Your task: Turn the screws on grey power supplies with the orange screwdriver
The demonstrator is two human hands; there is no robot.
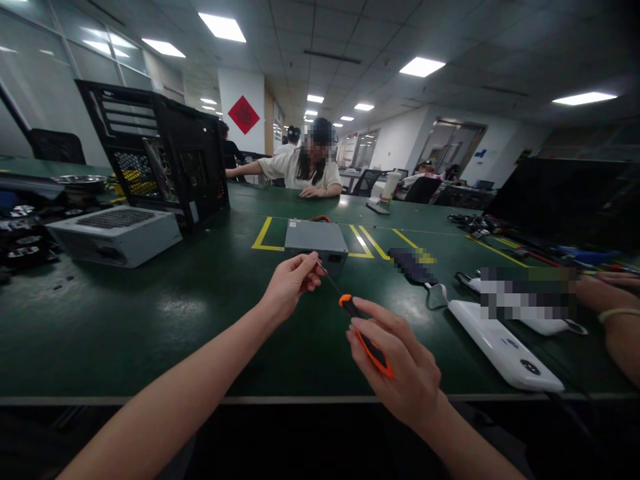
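My right hand point(400, 360) is wrapped round the orange and black handle of a screwdriver point(371, 353). The thin shaft points up and left, away from me. At its far end the thumb and fingers of my left hand point(293, 283) are pinched together round the tip; whether a small screw is also in them, I cannot tell. Just beyond my left fingertips a grey power supply unit point(316, 237) lies on the green table point(200, 353), partly within yellow tape marks. Orange wires show behind it.
On the left stand an open black computer case point(175, 157) and a second grey power supply point(117, 233). A phone point(413, 265), a white power bank point(505, 347) and cables lie to the right, near another person's arm point(620, 320). Someone sits across the table point(245, 198).
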